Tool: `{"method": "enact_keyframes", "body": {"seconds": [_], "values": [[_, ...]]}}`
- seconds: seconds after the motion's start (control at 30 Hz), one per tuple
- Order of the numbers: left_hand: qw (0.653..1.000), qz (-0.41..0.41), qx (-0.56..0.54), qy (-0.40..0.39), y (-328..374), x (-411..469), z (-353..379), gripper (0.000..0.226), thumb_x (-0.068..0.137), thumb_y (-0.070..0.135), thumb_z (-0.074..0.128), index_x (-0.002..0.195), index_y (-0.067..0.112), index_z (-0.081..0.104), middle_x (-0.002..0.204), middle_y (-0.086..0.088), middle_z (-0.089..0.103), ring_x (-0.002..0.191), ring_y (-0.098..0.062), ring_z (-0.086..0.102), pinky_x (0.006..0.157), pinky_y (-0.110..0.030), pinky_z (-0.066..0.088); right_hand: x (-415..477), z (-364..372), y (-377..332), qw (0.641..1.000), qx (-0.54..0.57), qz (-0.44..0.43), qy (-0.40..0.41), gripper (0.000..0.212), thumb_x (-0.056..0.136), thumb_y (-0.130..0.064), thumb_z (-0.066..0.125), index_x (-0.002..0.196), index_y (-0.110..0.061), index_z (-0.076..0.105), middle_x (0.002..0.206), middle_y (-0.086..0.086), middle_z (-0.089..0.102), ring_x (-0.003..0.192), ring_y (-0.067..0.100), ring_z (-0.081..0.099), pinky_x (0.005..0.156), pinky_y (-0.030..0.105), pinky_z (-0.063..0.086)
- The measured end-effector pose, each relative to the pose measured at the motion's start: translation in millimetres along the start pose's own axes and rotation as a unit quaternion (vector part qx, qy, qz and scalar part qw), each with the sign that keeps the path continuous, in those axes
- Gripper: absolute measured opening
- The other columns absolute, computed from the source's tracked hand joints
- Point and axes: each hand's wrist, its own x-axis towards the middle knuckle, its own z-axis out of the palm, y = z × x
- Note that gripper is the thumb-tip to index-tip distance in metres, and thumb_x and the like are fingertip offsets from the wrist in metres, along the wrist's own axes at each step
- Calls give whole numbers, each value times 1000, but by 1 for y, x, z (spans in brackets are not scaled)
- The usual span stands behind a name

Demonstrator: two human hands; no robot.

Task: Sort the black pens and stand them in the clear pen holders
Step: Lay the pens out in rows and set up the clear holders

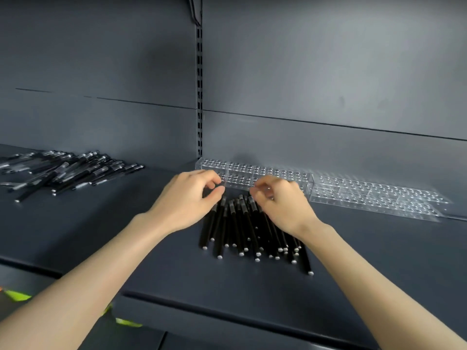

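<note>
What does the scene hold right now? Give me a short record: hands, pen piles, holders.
left hand: over the near pile's top ends, fingers curled; grip unclear
right hand: over the same ends, fingers curled; grip unclear
near pile: black pens lying flat on the shelf
far pile: more pens, flat at far left
clear pen holders: two, side by side behind the near pile; no pens standing in them
</note>
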Motion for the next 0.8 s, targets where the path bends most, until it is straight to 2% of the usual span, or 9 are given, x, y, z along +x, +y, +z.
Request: {"method": "enact_keyframes", "body": {"seconds": [0.1,0.2,0.3,0.4,0.47,0.63,0.73,0.8], "values": [[998,5,-12,57,-13,-7,-32,13,91,31,56,89,24,67,84,13,67,70,2,59,70,-30,49,9,7,-34,998,-10,-45,31,21,94,-33,50,101,-19,64,85,-1,70,87,26,63,84,37,50],[996,-8,-22,88,-35,-19,-64,14,91,25,57,81,21,66,71,9,65,53,7,50,58,-24,37,20,24,-75,995,-2,-83,46,22,94,-30,47,97,-18,66,76,0,70,80,27,61,80,35,50],[994,-19,-19,109,-70,-35,-97,18,91,24,57,75,22,64,64,9,63,49,3,49,54,-24,36,29,51,-120,992,-4,-116,57,25,95,-32,45,91,-15,64,70,2,67,72,28,58,74,33,49],[992,-39,-12,116,-122,-55,-129,20,90,26,57,71,24,62,58,9,60,51,-10,50,55,-28,42,38,91,-165,990,4,-126,60,29,96,-34,44,84,-13,60,58,1,57,66,31,51,69,33,46],[993,-53,-8,106,-164,-68,-152,21,90,27,56,70,27,61,56,9,59,50,-14,49,56,-29,43,44,121,-196,991,8,-118,62,30,96,-35,44,83,-13,60,57,0,55,66,32,49,68,34,46],[994,-76,-3,77,-264,-94,-196,21,89,27,57,69,32,60,58,11,60,51,-7,48,56,-27,42,58,196,-268,993,5,-110,33,26,95,-32,44,90,-16,63,75,1,68,76,28,58,72,33,47],[996,-75,-6,52,-304,-92,-212,18,90,27,57,74,30,63,60,12,61,54,1,51,55,-20,37,71,225,-301,994,-3,-105,24,25,96,-32,44,87,-17,61,73,-2,66,74,24,57,71,33,47],[997,-67,-1,32,-326,-84,-219,17,90,27,56,75,28,64,62,12,62,59,2,54,57,-22,40,82,240,-317,995,-9,-99,19,25,96,-32,44,84,-16,60,69,-2,64,70,23,56,70,33,48]]}}
